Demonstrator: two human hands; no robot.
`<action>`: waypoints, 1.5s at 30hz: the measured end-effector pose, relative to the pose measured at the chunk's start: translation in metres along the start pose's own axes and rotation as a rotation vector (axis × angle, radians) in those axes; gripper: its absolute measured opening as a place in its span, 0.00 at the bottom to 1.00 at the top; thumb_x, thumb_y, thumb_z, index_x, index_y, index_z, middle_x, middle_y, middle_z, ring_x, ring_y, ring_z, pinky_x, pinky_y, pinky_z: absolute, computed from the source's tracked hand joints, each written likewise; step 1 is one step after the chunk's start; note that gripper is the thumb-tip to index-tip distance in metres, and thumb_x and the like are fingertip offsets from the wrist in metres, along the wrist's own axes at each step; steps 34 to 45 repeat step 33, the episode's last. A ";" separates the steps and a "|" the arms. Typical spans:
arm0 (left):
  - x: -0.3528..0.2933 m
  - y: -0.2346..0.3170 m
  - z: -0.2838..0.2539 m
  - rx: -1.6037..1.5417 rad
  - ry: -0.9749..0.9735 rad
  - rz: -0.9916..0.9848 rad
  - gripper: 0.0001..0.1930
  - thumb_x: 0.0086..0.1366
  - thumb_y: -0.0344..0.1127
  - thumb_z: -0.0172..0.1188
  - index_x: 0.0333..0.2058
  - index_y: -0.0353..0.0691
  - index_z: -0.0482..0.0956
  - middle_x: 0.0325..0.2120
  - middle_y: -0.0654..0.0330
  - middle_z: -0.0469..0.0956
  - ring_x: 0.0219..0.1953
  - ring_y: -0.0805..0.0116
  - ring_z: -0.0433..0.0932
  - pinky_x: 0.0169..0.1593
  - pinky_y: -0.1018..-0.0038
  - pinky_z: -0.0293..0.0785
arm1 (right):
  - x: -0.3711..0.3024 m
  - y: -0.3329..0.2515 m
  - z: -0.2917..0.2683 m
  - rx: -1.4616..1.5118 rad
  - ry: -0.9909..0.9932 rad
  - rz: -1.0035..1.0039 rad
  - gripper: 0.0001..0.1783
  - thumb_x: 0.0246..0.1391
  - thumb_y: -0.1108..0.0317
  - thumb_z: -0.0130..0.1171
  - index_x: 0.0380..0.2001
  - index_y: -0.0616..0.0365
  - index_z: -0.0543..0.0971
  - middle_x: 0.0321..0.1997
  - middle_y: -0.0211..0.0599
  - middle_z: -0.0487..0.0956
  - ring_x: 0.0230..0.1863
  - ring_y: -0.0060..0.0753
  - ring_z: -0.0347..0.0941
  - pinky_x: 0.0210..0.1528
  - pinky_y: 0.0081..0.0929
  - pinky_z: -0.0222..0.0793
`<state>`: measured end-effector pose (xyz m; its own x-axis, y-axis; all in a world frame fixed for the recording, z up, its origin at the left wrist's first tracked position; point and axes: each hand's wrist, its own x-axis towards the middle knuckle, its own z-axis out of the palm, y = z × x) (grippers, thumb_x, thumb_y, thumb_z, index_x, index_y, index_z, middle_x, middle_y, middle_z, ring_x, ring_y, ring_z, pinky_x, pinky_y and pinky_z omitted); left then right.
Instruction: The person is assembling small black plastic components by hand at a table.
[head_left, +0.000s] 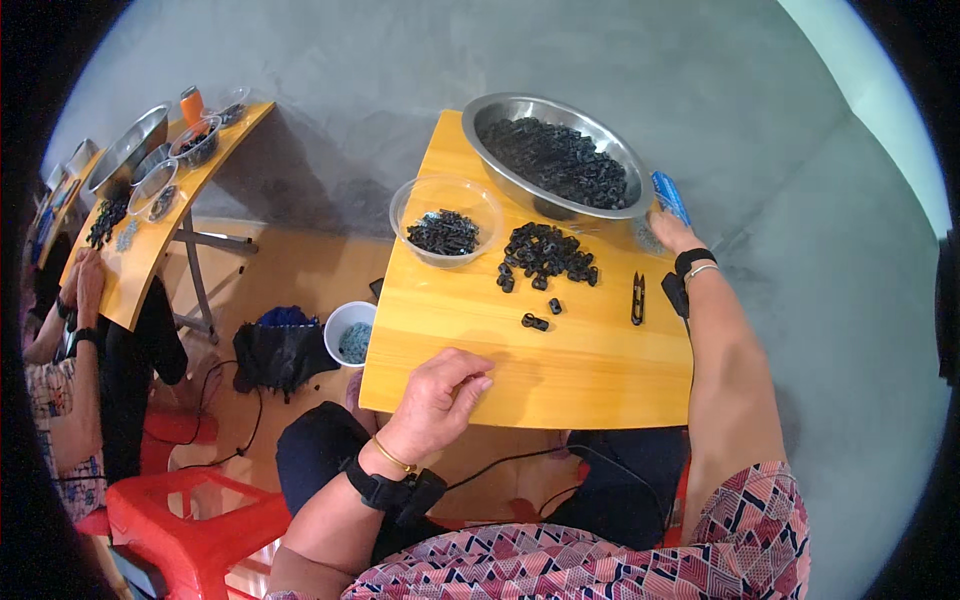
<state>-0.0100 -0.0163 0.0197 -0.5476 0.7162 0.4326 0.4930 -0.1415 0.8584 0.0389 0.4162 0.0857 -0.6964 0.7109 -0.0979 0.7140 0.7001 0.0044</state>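
My left hand (440,398) is over the table's near left edge, its fingers curled in with the thumb against them. Whatever lies between the fingertips, if anything, is hidden. My right hand (674,232) reaches to the far right edge of the yellow table (460,345), over a little heap of small pale grey bits (647,238). Its fingertips cannot be made out. Close by is a blue packet (670,196). A pile of small black plastic parts (550,252) lies mid-table, and two black pieces (535,322) sit nearer to me. Black thread snips (638,299) rest on the right.
A steel bowl (483,140) full of black parts stands at the back; a clear plastic bowl (400,208) with black pieces is left of it. Below are a white tub (335,335) of grey-blue bits and a red stool (190,530). A co-worker's hands (88,285) work at the left table.
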 end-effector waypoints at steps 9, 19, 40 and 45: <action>0.002 0.001 0.001 0.010 -0.023 0.019 0.06 0.51 0.25 0.55 0.31 0.33 0.73 0.26 0.54 0.73 0.28 0.62 0.73 0.31 0.75 0.69 | 0.017 0.010 0.020 0.064 0.083 -0.113 0.35 0.55 0.47 0.22 0.38 0.70 0.70 0.45 0.60 0.67 0.50 0.56 0.59 0.51 0.40 0.53; 0.001 0.003 0.000 -0.002 -0.024 -0.012 0.06 0.51 0.24 0.55 0.30 0.32 0.72 0.25 0.52 0.72 0.28 0.57 0.72 0.32 0.72 0.68 | 0.027 0.017 0.019 -0.113 0.031 -0.201 0.34 0.55 0.46 0.26 0.37 0.67 0.71 0.39 0.62 0.69 0.44 0.60 0.63 0.46 0.42 0.57; 0.003 0.005 -0.001 0.006 -0.038 -0.021 0.07 0.51 0.25 0.55 0.31 0.33 0.73 0.25 0.53 0.72 0.28 0.58 0.72 0.32 0.73 0.68 | 0.054 0.028 0.023 -0.331 0.164 -0.090 0.16 0.50 0.60 0.46 0.36 0.59 0.75 0.37 0.59 0.71 0.43 0.45 0.69 0.45 0.37 0.62; 0.003 0.005 -0.001 0.006 -0.038 -0.021 0.07 0.51 0.25 0.55 0.31 0.33 0.73 0.25 0.53 0.72 0.28 0.58 0.72 0.32 0.73 0.68 | 0.054 0.028 0.023 -0.331 0.164 -0.090 0.16 0.50 0.60 0.46 0.36 0.59 0.75 0.37 0.59 0.71 0.43 0.45 0.69 0.45 0.37 0.62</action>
